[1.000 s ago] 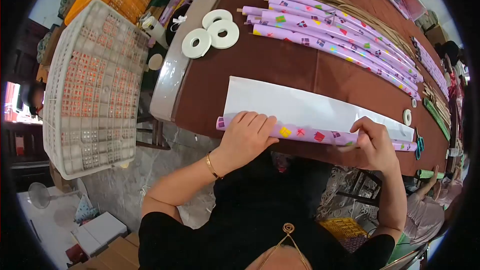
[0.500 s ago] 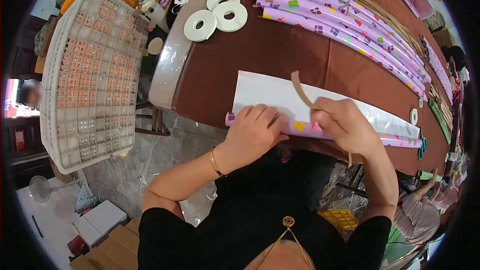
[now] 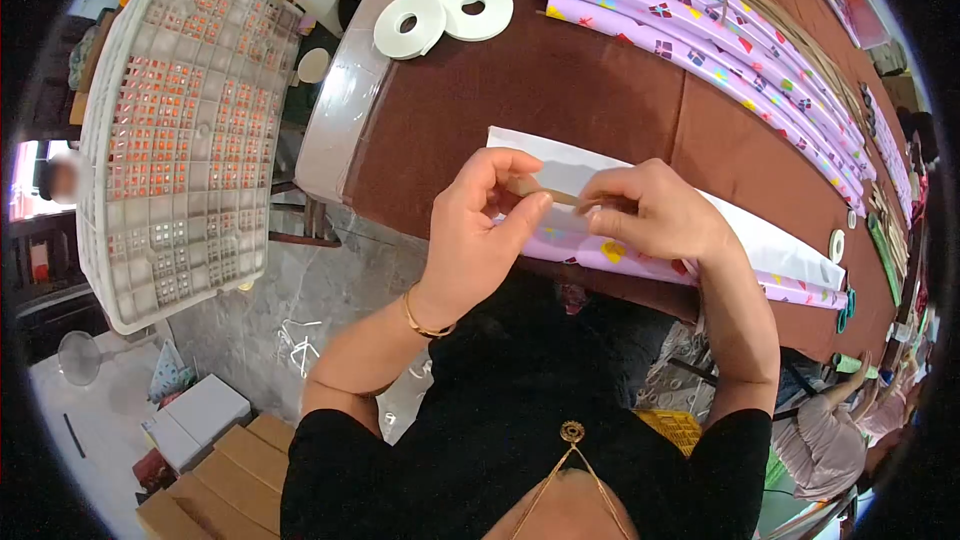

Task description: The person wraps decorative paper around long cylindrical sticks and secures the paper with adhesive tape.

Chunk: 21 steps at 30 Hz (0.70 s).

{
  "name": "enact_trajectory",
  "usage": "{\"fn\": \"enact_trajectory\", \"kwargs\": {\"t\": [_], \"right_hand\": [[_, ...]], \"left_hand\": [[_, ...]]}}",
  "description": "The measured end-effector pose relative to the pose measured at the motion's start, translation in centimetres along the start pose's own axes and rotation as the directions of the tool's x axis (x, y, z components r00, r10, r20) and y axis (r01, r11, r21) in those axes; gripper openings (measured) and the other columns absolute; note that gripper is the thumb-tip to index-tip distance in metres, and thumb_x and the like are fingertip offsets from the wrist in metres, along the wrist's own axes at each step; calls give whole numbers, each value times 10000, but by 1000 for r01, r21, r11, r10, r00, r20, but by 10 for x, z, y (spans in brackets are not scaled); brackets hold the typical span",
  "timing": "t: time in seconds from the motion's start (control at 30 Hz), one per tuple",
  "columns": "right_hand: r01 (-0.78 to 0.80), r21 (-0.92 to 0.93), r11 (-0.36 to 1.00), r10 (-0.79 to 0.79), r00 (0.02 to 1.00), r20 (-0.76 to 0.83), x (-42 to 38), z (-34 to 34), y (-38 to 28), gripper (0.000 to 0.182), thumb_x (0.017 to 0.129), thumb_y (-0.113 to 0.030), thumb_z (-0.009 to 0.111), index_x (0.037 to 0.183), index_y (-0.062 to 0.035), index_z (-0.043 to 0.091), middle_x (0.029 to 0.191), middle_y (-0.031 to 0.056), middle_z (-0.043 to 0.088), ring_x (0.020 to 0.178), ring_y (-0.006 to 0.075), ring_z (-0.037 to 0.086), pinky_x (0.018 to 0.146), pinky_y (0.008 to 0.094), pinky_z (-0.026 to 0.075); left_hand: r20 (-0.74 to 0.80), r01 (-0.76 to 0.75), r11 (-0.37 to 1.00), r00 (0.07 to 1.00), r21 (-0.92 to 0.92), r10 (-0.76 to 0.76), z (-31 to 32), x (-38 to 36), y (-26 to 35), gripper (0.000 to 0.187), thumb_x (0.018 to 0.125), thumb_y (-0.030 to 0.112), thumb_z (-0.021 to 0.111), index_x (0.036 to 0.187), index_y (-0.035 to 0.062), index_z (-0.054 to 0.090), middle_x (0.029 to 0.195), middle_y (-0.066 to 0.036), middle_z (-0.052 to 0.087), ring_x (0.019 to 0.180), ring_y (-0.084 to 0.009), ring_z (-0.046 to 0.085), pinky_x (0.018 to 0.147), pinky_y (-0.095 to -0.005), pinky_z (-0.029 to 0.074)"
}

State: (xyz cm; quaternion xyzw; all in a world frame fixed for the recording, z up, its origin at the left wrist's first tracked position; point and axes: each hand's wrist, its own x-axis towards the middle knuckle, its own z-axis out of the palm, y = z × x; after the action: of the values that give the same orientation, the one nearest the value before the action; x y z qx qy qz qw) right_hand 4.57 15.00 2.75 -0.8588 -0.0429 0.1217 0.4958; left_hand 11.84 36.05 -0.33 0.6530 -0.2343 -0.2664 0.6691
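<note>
The left hand (image 3: 472, 230) pinches a brown strip (image 3: 560, 197) above the purple paper (image 3: 612, 252) on the bench (image 3: 570, 80); the right hand (image 3: 662, 212) grips its other end.

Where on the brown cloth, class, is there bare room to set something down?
Bare brown cloth lies between the white tape rolls and white sheet, with a band between the sheet and the purple rolls. It is crowded among those rolls and around the left hand and right hand.
</note>
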Motion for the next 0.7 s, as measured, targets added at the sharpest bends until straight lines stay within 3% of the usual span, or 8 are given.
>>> {"fn": "enact_trajectory", "kwargs": {"t": [0.03, 0.1, 0.2, 0.27, 0.33, 0.4, 0.57, 0.7], "right_hand": [[3, 3, 1000, -3, 1000, 4, 1, 0, -6, 142, 869, -126, 622, 867, 15, 640, 693, 111, 626, 622, 190, 599, 581, 310, 457], [-265, 124, 956, 263, 964, 35, 4, -5, -23, 110, 857, -99, 639, 873, 10, 644, 687, 82, 623, 618, 119, 581, 568, 274, 453], [-70, 102, 992, 79, 992, -93, 10, 5, -11, 92, 872, -75, 622, 905, 9, 635, 708, 45, 630, 608, 65, 546, 543, 240, 436], [-69, 178, 982, 87, 992, -95, 12, 10, 1, 85, 886, -69, 602, 916, 6, 628, 725, 36, 638, 608, 59, 542, 535, 233, 433], [-65, 257, 964, 93, 991, -98, 13, 11, 6, 82, 901, -63, 582, 926, 4, 620, 743, 26, 645, 608, 52, 539, 527, 227, 431], [-140, 352, 926, 184, 978, -94, 12, 8, 6, 90, 921, -68, 556, 936, -1, 615, 747, 16, 639, 610, 50, 546, 521, 211, 432], [-92, 365, 926, 141, 984, -110, 12, 7, 8, 130, 928, -58, 542, 993, -6, 642, 750, 2, 600, 633, 50, 576, 520, 201, 431], [-98, 373, 923, 135, 988, -74, 10, 8, 9, 173, 931, -68, 549, 1050, -11, 660, 787, 2, 598, 632, 56, 587, 523, 200, 432]], "left_hand": [[-46, 25, 1000, 999, 13, -25, 2, 0, 1, 315, 857, -4, 651, 1148, 17, 532, 935, -30, 625, 878, -55, 574, 731, -196, 461], [-60, 28, 999, 998, 44, -25, 6, 1, 3, 290, 860, 1, 653, 1128, 14, 544, 928, -30, 626, 855, -55, 575, 719, -195, 462], [-77, 22, 996, 997, 85, -15, 4, 2, 5, 234, 863, 13, 648, 1087, 5, 578, 915, -44, 637, 801, -65, 583, 683, -209, 476], [-86, 13, 995, 996, 98, -5, -2, 7, 4, 206, 864, 20, 642, 1064, -2, 600, 909, -57, 647, 770, -76, 591, 658, -224, 487], [-311, -98, 989, 942, 109, 127, -19, 16, 4, 225, 910, 60, 595, 1124, -8, 596, 928, -66, 654, 768, -79, 600, 641, -222, 491], [-326, 3, 971, 942, 239, 77, -41, 25, 8, 253, 947, 99, 547, 1171, -11, 586, 966, -87, 662, 762, -91, 610, 624, -216, 492], [-175, 239, 961, 961, 137, -214, -59, 46, 0, 401, 924, 75, 526, 1315, -6, 486, 1009, -136, 684, 705, -122, 650, 515, -214, 470], [-111, 286, 946, 956, 154, -271, -61, 57, 8, 451, 911, 66, 555, 1345, -10, 458, 979, -131, 687, 685, -119, 633, 505, -194, 460]]}}
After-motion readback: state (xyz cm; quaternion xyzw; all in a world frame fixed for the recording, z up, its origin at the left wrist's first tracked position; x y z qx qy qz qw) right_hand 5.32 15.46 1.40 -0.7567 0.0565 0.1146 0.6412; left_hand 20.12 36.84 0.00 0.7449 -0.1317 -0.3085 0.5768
